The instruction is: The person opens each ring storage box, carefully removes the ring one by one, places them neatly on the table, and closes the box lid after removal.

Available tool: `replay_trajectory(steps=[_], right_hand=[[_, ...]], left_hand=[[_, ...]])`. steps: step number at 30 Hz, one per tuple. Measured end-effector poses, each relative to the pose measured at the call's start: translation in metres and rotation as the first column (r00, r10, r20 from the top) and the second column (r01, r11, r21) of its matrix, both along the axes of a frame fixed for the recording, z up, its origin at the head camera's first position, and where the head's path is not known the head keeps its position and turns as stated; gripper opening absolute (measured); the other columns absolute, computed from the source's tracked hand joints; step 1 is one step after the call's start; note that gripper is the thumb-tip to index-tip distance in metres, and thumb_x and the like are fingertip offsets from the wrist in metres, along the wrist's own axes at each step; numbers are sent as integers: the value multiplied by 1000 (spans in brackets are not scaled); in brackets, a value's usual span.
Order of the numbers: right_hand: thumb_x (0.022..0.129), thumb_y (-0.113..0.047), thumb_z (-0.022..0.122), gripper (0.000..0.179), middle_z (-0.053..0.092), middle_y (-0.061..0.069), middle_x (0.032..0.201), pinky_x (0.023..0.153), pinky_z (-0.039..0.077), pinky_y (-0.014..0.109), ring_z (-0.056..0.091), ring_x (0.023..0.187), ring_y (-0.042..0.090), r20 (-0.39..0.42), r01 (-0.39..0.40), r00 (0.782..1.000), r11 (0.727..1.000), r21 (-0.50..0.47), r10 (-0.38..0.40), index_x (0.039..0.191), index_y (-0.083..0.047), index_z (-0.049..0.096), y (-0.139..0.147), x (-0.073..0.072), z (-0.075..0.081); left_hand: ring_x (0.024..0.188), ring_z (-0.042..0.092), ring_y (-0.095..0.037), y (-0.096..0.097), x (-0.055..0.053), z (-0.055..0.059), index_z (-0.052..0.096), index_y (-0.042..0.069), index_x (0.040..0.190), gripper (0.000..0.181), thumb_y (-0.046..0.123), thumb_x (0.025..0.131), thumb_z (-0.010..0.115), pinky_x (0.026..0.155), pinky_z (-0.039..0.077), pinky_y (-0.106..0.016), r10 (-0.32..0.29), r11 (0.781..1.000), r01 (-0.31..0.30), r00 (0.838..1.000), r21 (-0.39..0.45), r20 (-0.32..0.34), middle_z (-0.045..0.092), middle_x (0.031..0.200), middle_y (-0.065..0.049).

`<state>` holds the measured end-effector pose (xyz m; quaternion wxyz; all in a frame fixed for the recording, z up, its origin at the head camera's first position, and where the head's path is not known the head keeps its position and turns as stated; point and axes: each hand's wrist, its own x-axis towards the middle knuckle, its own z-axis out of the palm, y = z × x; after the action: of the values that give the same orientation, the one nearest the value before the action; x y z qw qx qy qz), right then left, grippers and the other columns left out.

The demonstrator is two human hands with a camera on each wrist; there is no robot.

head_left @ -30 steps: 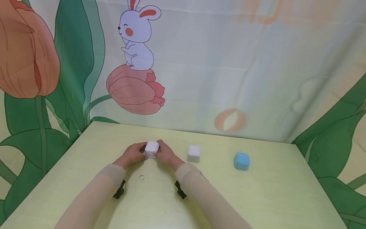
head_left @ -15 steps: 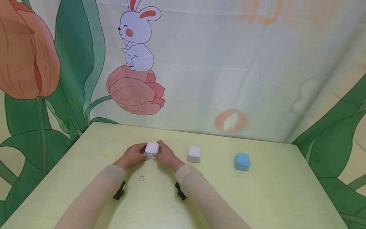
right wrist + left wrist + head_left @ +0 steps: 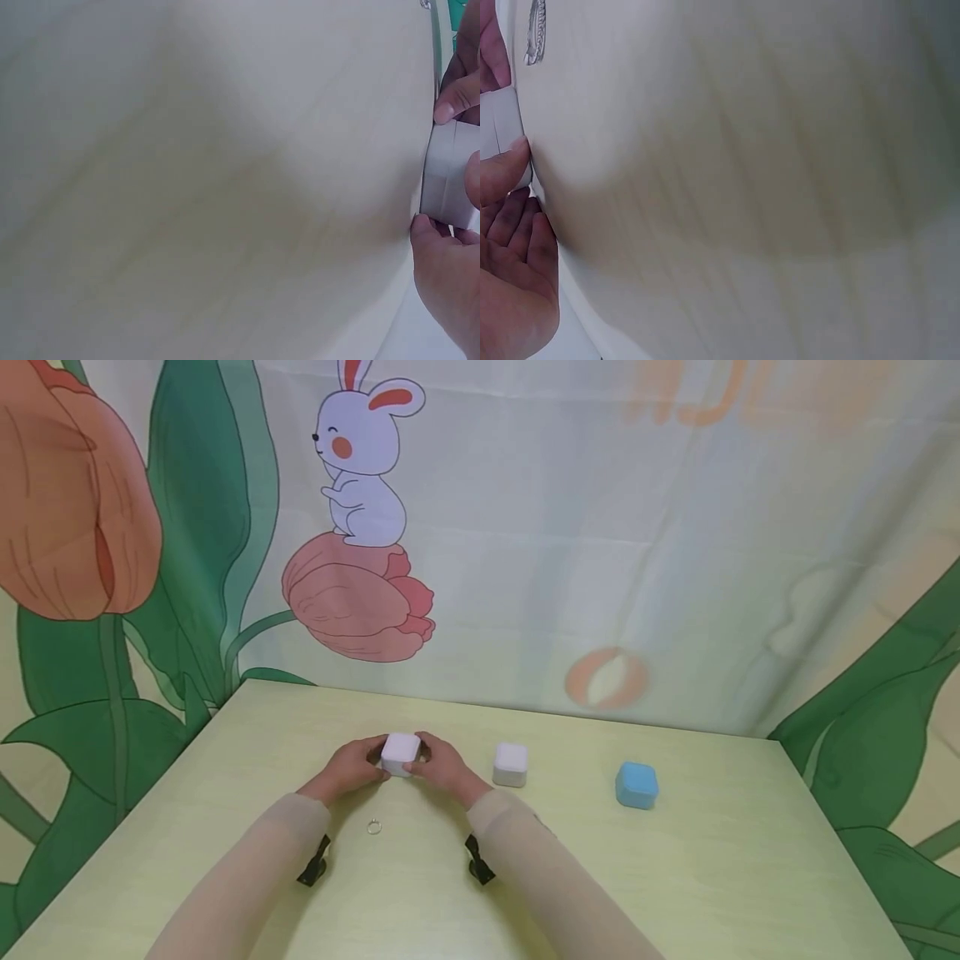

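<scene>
Both hands are at a small white ring box [image 3: 401, 753] standing on the table toward the back left. From its left side my left hand [image 3: 351, 767] grips it, thumb low on the near face; this thumb [image 3: 507, 171] shows in the left wrist view. My right hand [image 3: 444, 767] holds the other side, its thumb across the near right corner. A seam runs round the box [image 3: 444, 174] in the right wrist view, and the lid sits down on the base. A silver ring [image 3: 374, 827] lies on the table nearer to me, between the forearms.
To the right of the hands stands a second white box [image 3: 511, 764], and farther right a light blue box [image 3: 637, 785]. The pale yellow table [image 3: 712, 877] ends at a printed cloth [image 3: 510, 527] behind it.
My right hand and forearm have shifted very slightly to the right. The left hand, the white ring box and the ring look practically unmoved; the whole view has drifted a little.
</scene>
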<state>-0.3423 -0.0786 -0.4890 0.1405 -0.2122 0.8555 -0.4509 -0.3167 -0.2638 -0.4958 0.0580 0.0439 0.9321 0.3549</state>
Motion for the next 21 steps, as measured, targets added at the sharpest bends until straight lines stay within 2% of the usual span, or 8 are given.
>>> replay_trajectory(steps=[5,16,21], right_hand=[[99,-13,66,62,50,27,153,122,38,48,50,143,38,30,4,1000,1000,-15,-4,151,10,40,1,1,1],[99,-14,66,64,48,27,155,123,37,46,49,145,37,31,-3,1000,1000,2,3,152,10,38,1,0,1],[98,-14,68,70,43,27,158,124,35,45,45,148,37,72,-3,997,1000,-14,4,154,10,33,2,2,1]], left_hand=[[145,43,-49,-1,-1,0,39,-9,152,71,5,89,71,120,37,-57,14,1000,-15,1000,26,28,44,154,-32],[147,40,-49,-2,-3,0,39,-8,153,73,5,89,73,121,35,-57,29,997,-33,998,64,62,40,157,-31],[149,36,-48,-3,-2,0,38,-6,154,74,3,89,72,123,33,-56,26,995,-34,996,97,83,37,160,-29]])
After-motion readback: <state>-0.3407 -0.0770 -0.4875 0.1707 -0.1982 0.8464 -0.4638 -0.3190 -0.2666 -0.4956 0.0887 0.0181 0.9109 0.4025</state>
